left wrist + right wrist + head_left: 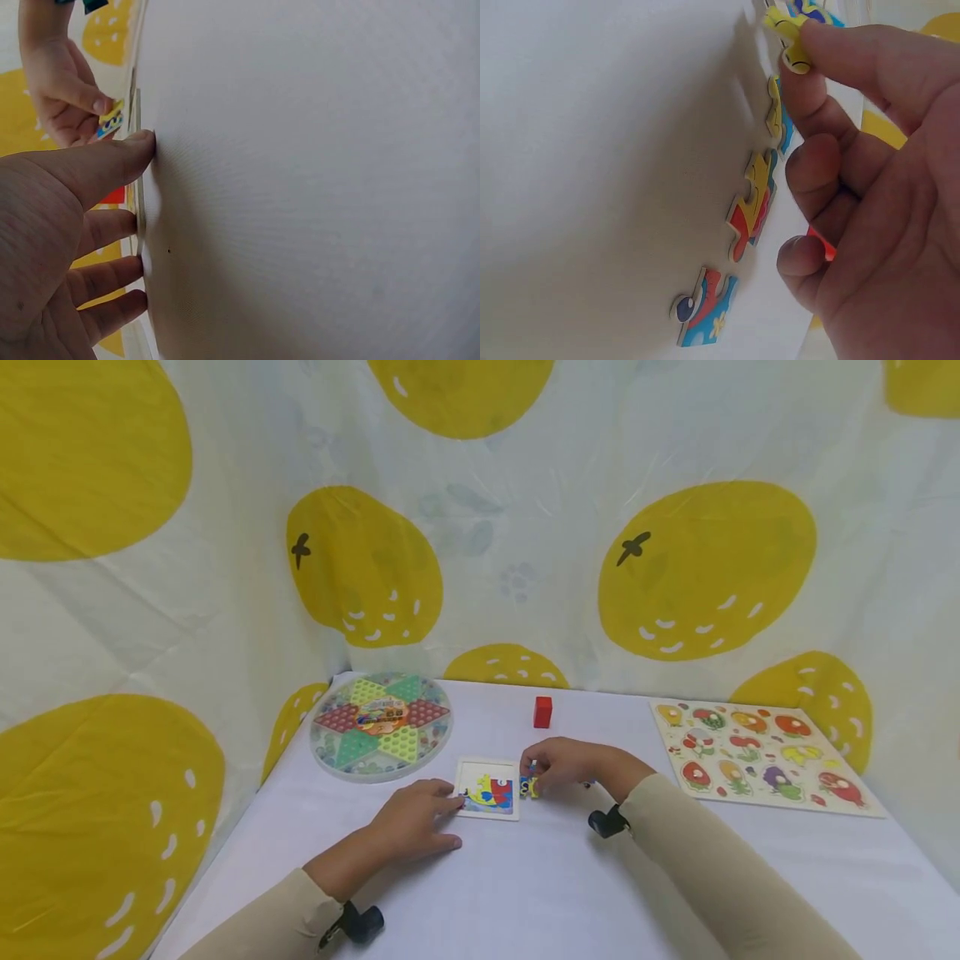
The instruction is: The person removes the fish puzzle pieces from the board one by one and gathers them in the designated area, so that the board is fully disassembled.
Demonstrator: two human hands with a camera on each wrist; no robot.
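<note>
Two hands at a small picture puzzle on a white table (465, 902). The governing relation is that of the held puzzle piece (111, 118) to the puzzle tray (516, 793): in the head view, the piece sits just outside the tray's rim, on its 3 o'clock side, so that the tray's bare upper part lies toward 10 o'clock from it. The right hand (566, 764) is the nearer to the piece, pinching it between thumb and forefinger; the piece juts from these fingers toward 8 o'clock. Its long axis cannot be told, since they cover part of it. The left hand (412, 821) grips nothing, its fingers loosely extended, with tips touching the tray's rim at 9 o'clock. Joined pieces (498, 792) occupy the tray's lower part. Right wrist view: three loose pieces (759, 196) lie between 6 and 7 o'clock from the pinching fingertips. From the tray, a round game board (362, 747) lies at 10 o'clock, a red block (542, 712) at 1 and a fruit board (720, 760) near 3.
</note>
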